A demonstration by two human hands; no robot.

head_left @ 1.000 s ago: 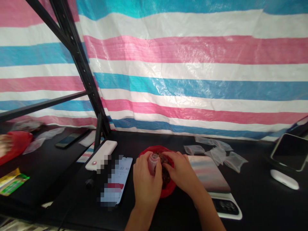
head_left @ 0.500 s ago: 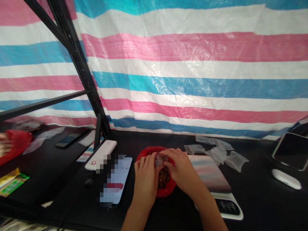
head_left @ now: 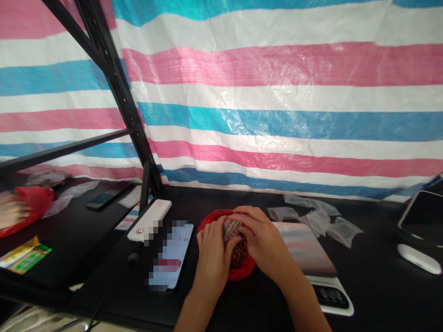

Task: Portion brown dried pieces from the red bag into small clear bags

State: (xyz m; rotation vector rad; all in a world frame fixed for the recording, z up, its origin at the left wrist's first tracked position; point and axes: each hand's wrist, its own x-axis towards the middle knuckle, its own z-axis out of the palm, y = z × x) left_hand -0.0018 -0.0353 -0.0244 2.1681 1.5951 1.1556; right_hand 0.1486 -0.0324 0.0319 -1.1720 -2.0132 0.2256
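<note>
A small clear plastic bag (head_left: 232, 228) is pinched between my two hands, above a red bowl-shaped container (head_left: 242, 275). Inside the red container lie small dark brown pieces (head_left: 238, 254), whose kind I cannot make out. My left hand (head_left: 213, 242) grips the bag's left side, fingers closed, thumb toward the middle. From the right, my right hand (head_left: 258, 233) holds the bag with bent fingers over the container's far rim. Whether brown pieces are in the bag is hard to see, since fingers cover part of it.
Several clear zip bags (head_left: 316, 220) lie at the back right, beyond a notebook (head_left: 304, 249) and a white phone (head_left: 334, 295). Left of the container are a lit phone (head_left: 176, 258) and a white power bank (head_left: 152, 219). A white earphone case (head_left: 418, 259) rests far right.
Both hands stay over the red container. The clear bag now shows more plainly between the fingers, and my left thumb has come in beneath it. The whole view has shifted slightly.
</note>
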